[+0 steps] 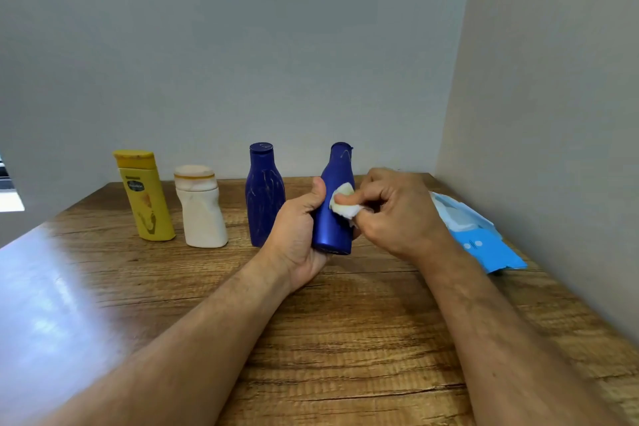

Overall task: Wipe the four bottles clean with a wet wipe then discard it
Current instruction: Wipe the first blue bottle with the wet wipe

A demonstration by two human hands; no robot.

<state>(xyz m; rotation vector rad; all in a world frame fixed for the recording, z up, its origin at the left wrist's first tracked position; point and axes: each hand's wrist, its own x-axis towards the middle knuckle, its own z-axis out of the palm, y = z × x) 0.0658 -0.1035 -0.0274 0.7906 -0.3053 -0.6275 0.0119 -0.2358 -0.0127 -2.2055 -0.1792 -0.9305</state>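
Currently, the left hand (297,228) grips the lower body of a blue bottle (333,214), thumb on the front face, fingers curled behind it; the bottle is held above the tabletop (345,339), cap up and tilted slightly right. The right hand (394,207) pinches a white wipe (342,206) between thumb and fingers (349,198) and presses it against the right side of the bottle's midsection. A second blue bottle (264,194) stands upright just left of the held one, streaked with pale marks. Further left stand a white bottle (200,214) and a yellow bottle (147,197). A blue wipe pack (480,239) lies at the right edge.
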